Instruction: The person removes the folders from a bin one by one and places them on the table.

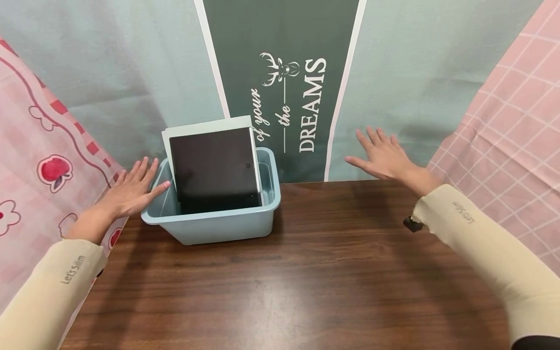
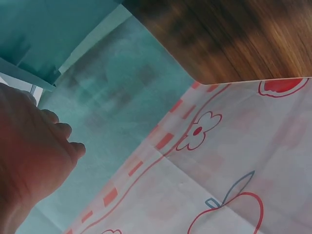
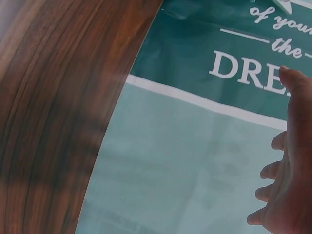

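A light blue plastic basin [image 1: 218, 227] stands at the back left of the table. Leaning upright inside it is a flat black panel [image 1: 214, 170] with a pale frame [image 1: 205, 127] behind it; their lower parts are hidden by the basin's front wall. My left hand [image 1: 131, 189] is spread, palm down, beside the basin's left rim, and holds nothing. Over the back right of the table, my right hand [image 1: 380, 155] is held in the air with fingers spread and nothing in it. In the right wrist view the right hand [image 3: 292, 170] appears at the right edge.
The brown wooden table [image 1: 297, 291] runs up to a grey-green curtain [image 1: 402, 63] with white lettering at the back. A pink curtain with fruit prints [image 1: 39, 146] hangs at the left, and a pink checked curtain [image 1: 516, 121] at the right.
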The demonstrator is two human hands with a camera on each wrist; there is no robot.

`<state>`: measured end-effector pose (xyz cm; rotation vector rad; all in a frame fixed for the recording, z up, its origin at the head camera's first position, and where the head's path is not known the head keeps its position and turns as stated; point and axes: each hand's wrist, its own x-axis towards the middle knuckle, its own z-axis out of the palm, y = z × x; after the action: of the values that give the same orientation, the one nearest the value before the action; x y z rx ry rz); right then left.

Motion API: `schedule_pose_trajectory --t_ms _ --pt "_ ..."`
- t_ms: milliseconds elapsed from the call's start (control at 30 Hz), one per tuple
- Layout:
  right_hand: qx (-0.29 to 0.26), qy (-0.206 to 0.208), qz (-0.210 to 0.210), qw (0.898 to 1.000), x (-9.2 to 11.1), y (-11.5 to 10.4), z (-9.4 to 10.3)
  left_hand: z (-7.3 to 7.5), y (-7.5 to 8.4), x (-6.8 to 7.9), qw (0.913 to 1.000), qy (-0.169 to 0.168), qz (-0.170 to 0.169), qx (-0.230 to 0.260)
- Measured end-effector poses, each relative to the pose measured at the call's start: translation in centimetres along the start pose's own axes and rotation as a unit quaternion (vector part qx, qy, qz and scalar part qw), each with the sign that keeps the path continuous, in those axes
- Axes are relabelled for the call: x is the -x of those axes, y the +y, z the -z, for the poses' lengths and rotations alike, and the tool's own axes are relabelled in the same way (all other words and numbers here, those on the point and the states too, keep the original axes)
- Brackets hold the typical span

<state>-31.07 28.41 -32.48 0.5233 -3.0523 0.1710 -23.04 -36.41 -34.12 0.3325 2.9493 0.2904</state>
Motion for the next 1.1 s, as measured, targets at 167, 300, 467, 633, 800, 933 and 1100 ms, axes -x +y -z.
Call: schedule_pose_trajectory --t_ms 167,300,467,633,800,933,1100 --pt "0.003 0.004 0.02 1.0 -0.6 -1.0 0.1 -0.4 0.2 0.1 1.0 0.001 -0.006 0.006" --pt "0.003 0.006 0.035 0.999 -1.1 -1.9 0.2 -0.6 0.5 0.1 0.9999 0.001 -0.009 0.004" --pt "0.001 0.008 0.053 0.999 -1.6 -3.0 0.1 -0.9 0.6 0.0 0.9999 0.003 -0.012 0.004" --pt "-0.004 0.011 0.064 0.998 -2.1 -4.2 0.2 -0.9 0.8 0.1 0.9998 0.007 -0.019 0.003" --pt "-0.008 0.013 0.073 0.997 -2.5 -5.4 0.4 -0.9 1.1 0.3 0.9997 0.007 -0.023 -0.003" --pt "-0.006 0.019 0.082 0.996 -2.9 -6.1 0.5 -0.9 1.3 0.2 0.9996 0.007 -0.026 -0.009" --pt "-0.002 0.025 0.09 0.996 -3.4 -6.9 0.4 -1.0 1.5 0.0 0.9993 0.014 -0.03 -0.019"
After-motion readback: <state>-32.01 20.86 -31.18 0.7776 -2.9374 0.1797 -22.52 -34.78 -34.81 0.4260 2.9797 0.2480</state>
